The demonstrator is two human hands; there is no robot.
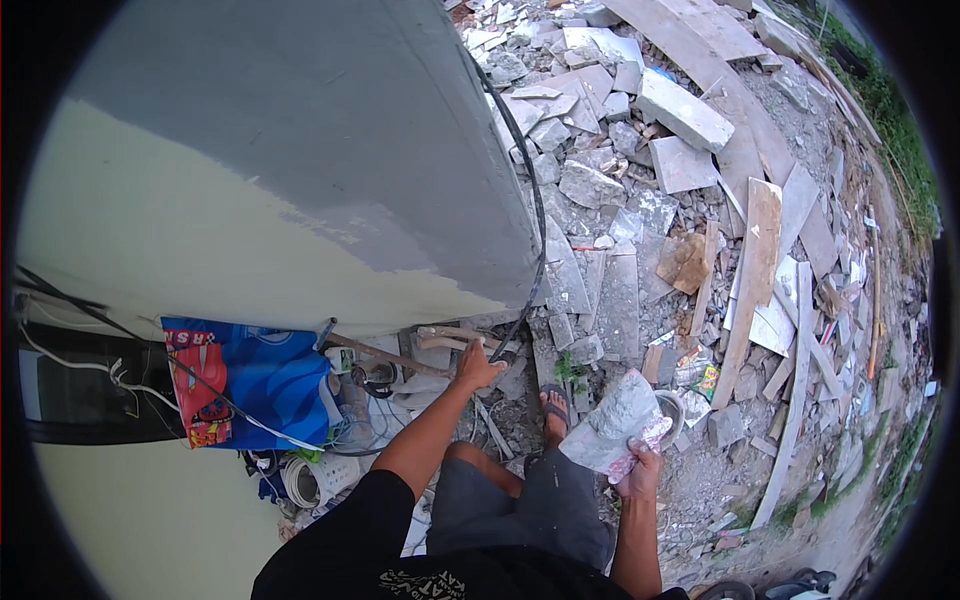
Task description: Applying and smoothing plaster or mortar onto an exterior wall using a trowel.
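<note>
My left hand [477, 366] reaches to the foot of the wall, fingers stretched and thumb apart. It is beside short wooden pieces [440, 334] and a black cable [541, 235]; I cannot tell whether its fingertips touch the wood. At the right, my right hand [641, 470] is closed on the edge of a grey-white plaster-smeared sheet [608, 424] with a pinkish patterned edge. The sheet is tilted over my knee, and its exact kind is unclear. Just behind it shows the rim of a round container [677, 412], partly hidden.
A wall [330, 150], part grey and part pale yellow, rises at the left. A blue printed sheet [270, 380] hangs there above a white basket [318, 478]. Broken concrete [685, 112] and long planks [752, 285] cover the right side. My sandaled foot [555, 404] stands amid rubble.
</note>
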